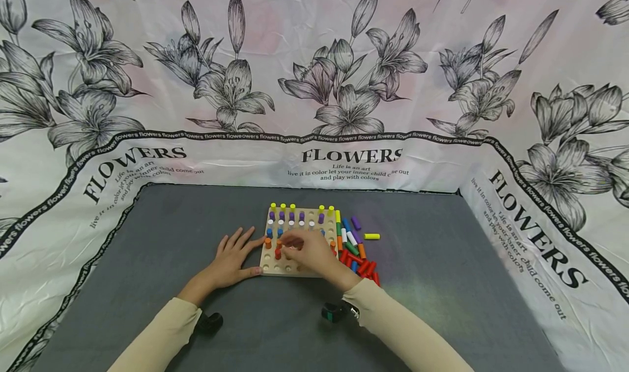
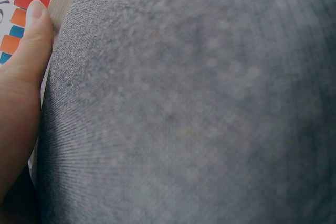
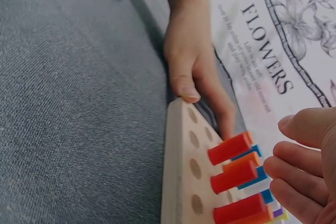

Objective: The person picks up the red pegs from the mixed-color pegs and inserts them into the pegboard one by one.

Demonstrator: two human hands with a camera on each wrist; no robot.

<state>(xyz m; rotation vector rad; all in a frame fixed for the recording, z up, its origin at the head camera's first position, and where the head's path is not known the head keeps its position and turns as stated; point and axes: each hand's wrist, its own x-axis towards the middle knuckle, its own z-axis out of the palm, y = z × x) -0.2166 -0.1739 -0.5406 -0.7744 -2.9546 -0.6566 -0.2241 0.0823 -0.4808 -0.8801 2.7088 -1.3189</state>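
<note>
"What's the left hand (image 1: 233, 263) doing over there?"

"Bracing, I'd say. Fingers spread wide, thumb at the near left corner of the pegboard (image 1: 282, 275), forefinger by its left edge. That's a good hold: a light board can skid when somebody presses on it."

"And the right hand (image 1: 314, 252)? Has it got anything?"

"Nothing that I can see. Fingers a little bent, thumb standing apart from them, just beside the standing red pegs (image 3: 233, 177). It hides part of that row from here, so I can't count them."

"Filling the red row, then?"

"That's my guess. The hole (image 3: 208, 134) at the row's left end is bare. I'd pinch each peg near its top, line it up upright, then press straight down. Come in from above or from the near side, because the orange pegs (image 1: 267, 243) stand right behind and a low knuckle could catch them."

"Where would more reds come from?"

"The loose heap (image 1: 364, 267) against the board's right side. The near end is mostly red, but a blue peg (image 1: 354, 266) lies among them, so it pays to look before picking."

"And that yellow peg (image 1: 372, 236), out on the desk (image 1: 417, 306)?"

"Well clear of the hands. I'd leave it alone for now."
</note>
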